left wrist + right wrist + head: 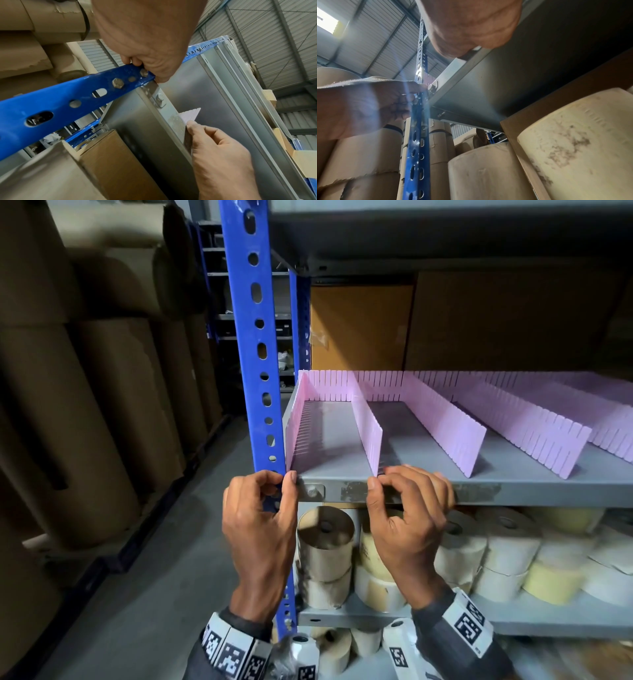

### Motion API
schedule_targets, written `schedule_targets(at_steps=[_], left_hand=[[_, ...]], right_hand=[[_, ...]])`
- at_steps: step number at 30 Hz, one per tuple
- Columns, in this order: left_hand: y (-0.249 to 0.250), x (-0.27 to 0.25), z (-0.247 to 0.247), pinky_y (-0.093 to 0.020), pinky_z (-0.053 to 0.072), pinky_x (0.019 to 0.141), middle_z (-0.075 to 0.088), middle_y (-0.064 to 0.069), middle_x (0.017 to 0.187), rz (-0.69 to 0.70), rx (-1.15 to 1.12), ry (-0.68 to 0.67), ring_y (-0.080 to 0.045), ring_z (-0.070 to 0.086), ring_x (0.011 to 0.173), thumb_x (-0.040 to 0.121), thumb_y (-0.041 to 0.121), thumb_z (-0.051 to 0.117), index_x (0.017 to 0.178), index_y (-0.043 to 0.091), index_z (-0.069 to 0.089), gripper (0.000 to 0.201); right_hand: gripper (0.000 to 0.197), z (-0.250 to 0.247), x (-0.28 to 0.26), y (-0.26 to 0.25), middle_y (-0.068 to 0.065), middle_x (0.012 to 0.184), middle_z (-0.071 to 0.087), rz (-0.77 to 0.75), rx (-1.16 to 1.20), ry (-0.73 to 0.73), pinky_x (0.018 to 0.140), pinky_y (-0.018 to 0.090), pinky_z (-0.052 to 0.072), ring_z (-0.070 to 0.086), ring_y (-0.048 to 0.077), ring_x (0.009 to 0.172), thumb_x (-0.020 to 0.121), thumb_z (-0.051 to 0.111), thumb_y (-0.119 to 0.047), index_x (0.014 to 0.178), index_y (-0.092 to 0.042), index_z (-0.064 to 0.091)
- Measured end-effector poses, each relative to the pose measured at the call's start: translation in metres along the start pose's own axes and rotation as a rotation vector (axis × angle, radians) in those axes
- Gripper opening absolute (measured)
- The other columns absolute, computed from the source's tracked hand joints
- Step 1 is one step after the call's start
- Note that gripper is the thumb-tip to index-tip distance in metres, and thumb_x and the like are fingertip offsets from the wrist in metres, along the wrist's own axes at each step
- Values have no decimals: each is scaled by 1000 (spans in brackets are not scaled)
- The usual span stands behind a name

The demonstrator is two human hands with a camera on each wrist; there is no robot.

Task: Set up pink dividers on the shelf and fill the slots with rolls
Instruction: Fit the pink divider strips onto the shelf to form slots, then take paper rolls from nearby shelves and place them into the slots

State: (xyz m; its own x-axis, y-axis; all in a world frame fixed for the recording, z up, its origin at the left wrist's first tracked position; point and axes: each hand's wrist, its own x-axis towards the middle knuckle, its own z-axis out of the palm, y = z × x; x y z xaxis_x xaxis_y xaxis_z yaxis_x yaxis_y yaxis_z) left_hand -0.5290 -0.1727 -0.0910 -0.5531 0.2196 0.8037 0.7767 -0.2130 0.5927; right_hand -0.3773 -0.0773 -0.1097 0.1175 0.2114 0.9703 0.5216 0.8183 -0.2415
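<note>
Several pink dividers [442,419] stand front to back on the grey shelf [534,491], joined to a pink strip along its rear. The slots between them show bare metal. My left hand [283,478] pinches the front end of the leftmost divider [295,422] at the shelf corner, its fingers curled against the blue upright [255,337]. The second divider [368,422] has its front end pinched by my right hand [379,478]. From the left wrist view, the right thumb [192,124] touches that pink end [191,115]. White and cream rolls [507,549] fill the shelf below.
Tall brown paper rolls [85,405] stand on the floor to the left of the rack. Cardboard boxes [359,330] sit behind the dividers. Another shelf [445,231] hangs close overhead. More rolls [335,648] lie on the lowest level by my wrists.
</note>
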Motion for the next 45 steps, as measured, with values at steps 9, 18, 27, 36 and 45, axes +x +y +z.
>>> schedule_targets(at_steps=[9,18,27,36,45], left_hand=[[0,-6,-5,-22,41,73,63,-2,83,2,4,-59,-23,58,77,90,22,76,87,8,68,16],[29,-65,0,-17,44,78,64,9,88,26,-223,-190,-7,60,83,96,26,65,91,15,68,13],[109,-157,78,-7,44,64,69,18,87,-102,-572,-960,1,64,87,94,31,72,84,32,69,11],[259,-213,176,-4,34,51,63,16,78,125,-720,-1014,3,59,75,87,28,70,83,37,65,10],[415,-260,288,-18,49,74,70,21,92,5,-797,-907,-2,65,89,86,36,68,87,34,70,2]], right_hand=[[15,-4,3,-4,2,95,72,22,2,-37,89,50,44,67,28,91,90,71,-21,82,-9,71],[13,-78,-19,7,8,112,68,74,20,-240,98,34,48,62,24,109,87,68,-11,97,-2,71],[10,-252,-31,103,-6,98,67,184,-442,-523,86,21,49,64,15,91,86,67,-18,96,-17,69],[24,-432,46,191,-14,99,67,437,-604,-750,88,27,49,64,9,98,89,59,-42,102,-26,70],[39,-553,161,282,-29,102,59,432,-760,-721,86,30,51,58,-2,99,86,44,-64,110,-40,62]])
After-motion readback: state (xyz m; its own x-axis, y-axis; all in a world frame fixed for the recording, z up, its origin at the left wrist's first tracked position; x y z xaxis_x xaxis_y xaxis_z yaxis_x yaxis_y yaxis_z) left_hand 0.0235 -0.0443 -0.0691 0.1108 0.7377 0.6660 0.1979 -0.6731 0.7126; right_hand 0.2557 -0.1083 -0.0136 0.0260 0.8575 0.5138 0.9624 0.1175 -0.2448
